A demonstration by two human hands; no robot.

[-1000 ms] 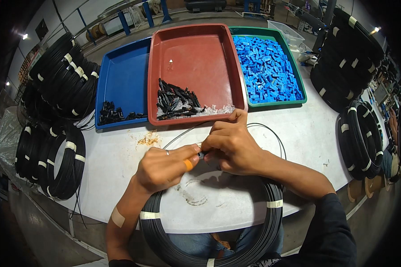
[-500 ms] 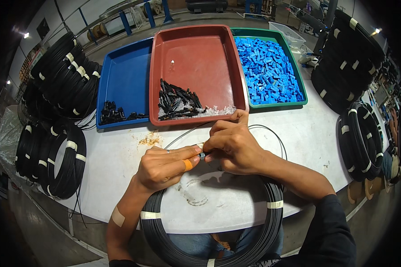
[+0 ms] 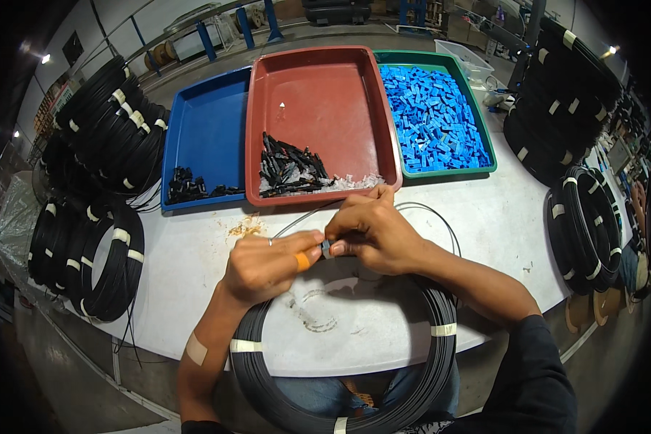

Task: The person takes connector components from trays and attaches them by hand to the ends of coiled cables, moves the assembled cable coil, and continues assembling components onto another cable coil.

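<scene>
Over the middle of the table, my left hand and my right hand meet fingertip to fingertip. Between them they pinch a small grey-blue connector-like piece, mostly covered by the fingers. Orange tape wraps a finger of my left hand. A thin black cable loops out behind both hands; where it meets the piece is hidden. Below my wrists, a large coil of black cable, bound with whitish tape bands, lies at the table's front edge and overhangs my lap.
Beyond my hands stand a blue tray with black parts, a red tray with black and clear pieces, and a green tray full of blue clips. Taped black cable coils pile up at left and right.
The fingers of my right hand have curled in and shifted slightly left over the small piece. My left hand keeps its pinch; the view has tilted slightly.
</scene>
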